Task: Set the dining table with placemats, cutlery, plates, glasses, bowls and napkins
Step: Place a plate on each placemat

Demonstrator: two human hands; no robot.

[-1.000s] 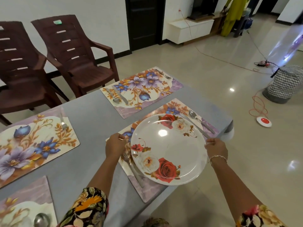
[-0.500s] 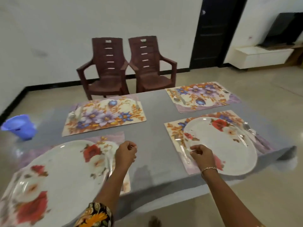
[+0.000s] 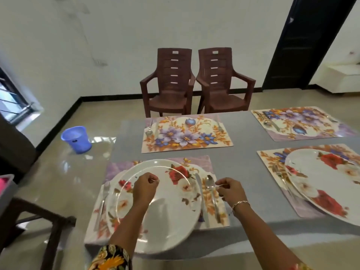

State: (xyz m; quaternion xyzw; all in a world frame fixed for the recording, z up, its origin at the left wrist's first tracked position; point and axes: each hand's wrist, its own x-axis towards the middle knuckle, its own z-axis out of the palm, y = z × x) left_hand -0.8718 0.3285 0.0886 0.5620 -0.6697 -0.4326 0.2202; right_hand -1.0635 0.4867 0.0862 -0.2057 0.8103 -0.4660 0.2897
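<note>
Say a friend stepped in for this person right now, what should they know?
Hands: left hand curled, empty, above the near plate; right hand curled, empty, beside the spoon.
Done: cutlery on all four mats; near plate and right plate lie on their mats.
Left: plates for the far mat and far right mat, then glasses, bowls, napkins, none in view.

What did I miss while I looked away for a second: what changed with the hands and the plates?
Both hands let go of the right plate, which rests on its placemat, and moved left. The left hand now hovers over the left plate; the right hand hangs beside the spoon to that plate's right. Both are curled, holding nothing. Plates and placemats lie as before.
</note>
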